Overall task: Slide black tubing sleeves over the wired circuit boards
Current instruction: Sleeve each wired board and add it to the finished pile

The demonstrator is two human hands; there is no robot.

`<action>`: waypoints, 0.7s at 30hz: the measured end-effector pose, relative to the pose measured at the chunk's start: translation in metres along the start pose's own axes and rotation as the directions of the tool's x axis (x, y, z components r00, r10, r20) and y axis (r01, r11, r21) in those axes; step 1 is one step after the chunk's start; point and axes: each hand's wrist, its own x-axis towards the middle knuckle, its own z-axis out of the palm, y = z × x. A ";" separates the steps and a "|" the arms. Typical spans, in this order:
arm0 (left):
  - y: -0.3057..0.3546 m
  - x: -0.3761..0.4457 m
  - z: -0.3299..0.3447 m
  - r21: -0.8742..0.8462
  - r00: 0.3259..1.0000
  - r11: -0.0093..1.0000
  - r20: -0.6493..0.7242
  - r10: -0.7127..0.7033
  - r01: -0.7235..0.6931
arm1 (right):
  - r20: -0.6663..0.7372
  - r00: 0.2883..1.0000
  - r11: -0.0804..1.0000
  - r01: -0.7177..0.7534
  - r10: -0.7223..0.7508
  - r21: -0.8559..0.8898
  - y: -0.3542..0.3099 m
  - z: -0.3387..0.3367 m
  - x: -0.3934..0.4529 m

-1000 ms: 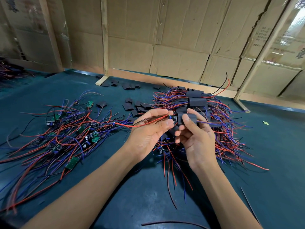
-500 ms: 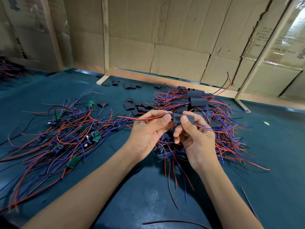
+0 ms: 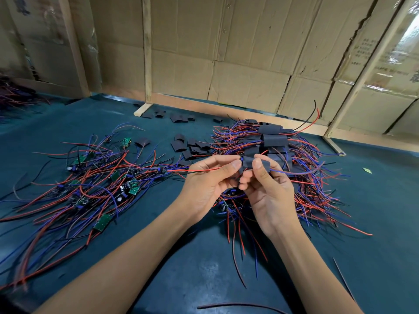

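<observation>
While both hands meet just above the middle of the view, a short black tubing sleeve [image 3: 249, 161] sits pinched between them, matte and flattened. The right hand [image 3: 268, 193] grips it with thumb on the near face and index finger curled over the top, the other fingers folded loosely beneath. The left hand [image 3: 209, 181] closes thumb and forefinger together at the sleeve's nine o'clock end, where thin red and blue wires [image 3: 192, 170] run out toward nine o'clock. More wire leaves the sleeve's three o'clock end in blue and red. Whether a circuit board is inside the sleeve cannot be told.

At twelve to two o'clock from the hands lies a heap of sleeved boards [image 3: 273, 139], their black wraps smooth and rectangular, with glossy red, blue and black leads fanning out. At eleven o'clock, loose cut sleeves [image 3: 192, 145] lie scattered, some curled into arcs. At nine o'clock spreads a tangle of bare boards [image 3: 102, 223], small green rectangles with dark round components, trailing long wires.

All of it rests on a dark teal table covering [image 3: 204, 268] with a dull sheen. Beyond, at twelve o'clock, stands a wall of flattened brown cardboard [image 3: 238, 64], creased and torn, braced by pale wooden battens [image 3: 147, 48].
</observation>
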 end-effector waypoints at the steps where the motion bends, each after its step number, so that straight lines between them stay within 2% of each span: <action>1: 0.001 0.000 -0.001 0.017 0.999 0.999 -0.004 -0.038 0.038 | 0.000 1.000 1.000 0.000 0.000 -0.007 0.000 -0.001 0.000; 5: 0.003 -0.001 -0.001 0.049 0.979 0.978 -0.039 -0.199 0.201 | 0.001 1.000 0.997 -0.005 0.005 -0.072 0.003 -0.003 0.001; 11: 0.004 -0.002 -0.002 0.084 0.980 0.976 -0.004 -0.201 0.201 | -0.017 0.999 0.995 0.044 -0.046 -0.086 0.002 0.002 -0.001; 14: 0.005 0.001 -0.006 0.043 0.975 0.981 -0.121 -0.184 0.191 | -0.083 0.993 0.990 0.075 -0.086 -0.123 -0.011 0.009 0.008; 16: 0.001 0.004 -0.010 0.132 0.965 0.975 -0.217 -0.145 0.176 | -0.135 0.984 0.985 0.097 -0.116 -0.140 -0.030 0.014 0.024; 18: -0.009 0.005 -0.014 0.432 0.958 0.885 -0.282 -0.048 0.172 | -0.162 0.979 0.984 0.100 -0.124 -0.151 -0.056 0.018 0.047; 20: -0.017 0.002 -0.016 0.746 0.974 0.655 -0.216 0.063 0.123 | -0.191 0.978 0.980 0.049 -0.087 -0.192 -0.081 0.019 0.073; 21: -0.020 0.000 -0.016 0.830 0.985 0.552 -0.150 0.088 0.077 | -0.213 0.976 0.975 -0.004 -0.044 -0.222 -0.089 0.018 0.084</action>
